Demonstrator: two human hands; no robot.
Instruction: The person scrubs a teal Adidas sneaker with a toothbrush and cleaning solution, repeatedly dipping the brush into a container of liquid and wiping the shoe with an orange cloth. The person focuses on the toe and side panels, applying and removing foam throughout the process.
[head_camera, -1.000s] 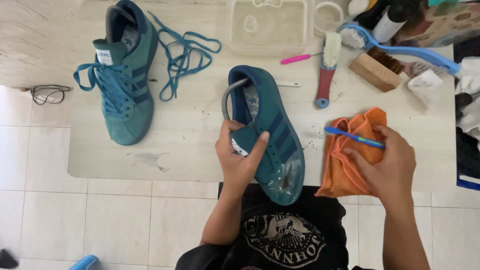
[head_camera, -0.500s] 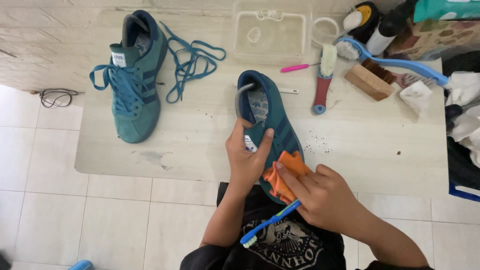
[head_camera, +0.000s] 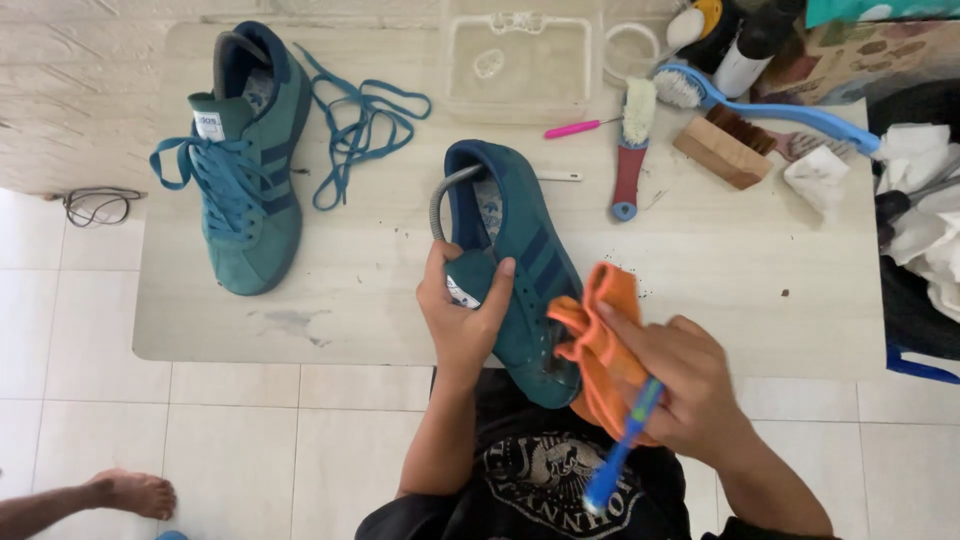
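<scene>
Under the left hand (head_camera: 462, 312), the unlaced teal shoe (head_camera: 520, 270) lies on the worktop (head_camera: 720, 270) with its toe past the near edge, gripped around the tongue by curled fingers. Just right of that hand, the right hand (head_camera: 680, 385) is closed on an orange cloth (head_camera: 600, 340) pressed to the shoe's side, with a blue toothbrush (head_camera: 622, 450) pinched alongside, bristles hanging downward. Holding two things at once risks the toothbrush slipping free; a hard wipe could push the overhanging shoe off. Farther off sit the laced shoe (head_camera: 245, 190), loose laces (head_camera: 365, 120) and a red-handled brush (head_camera: 630, 150).
</scene>
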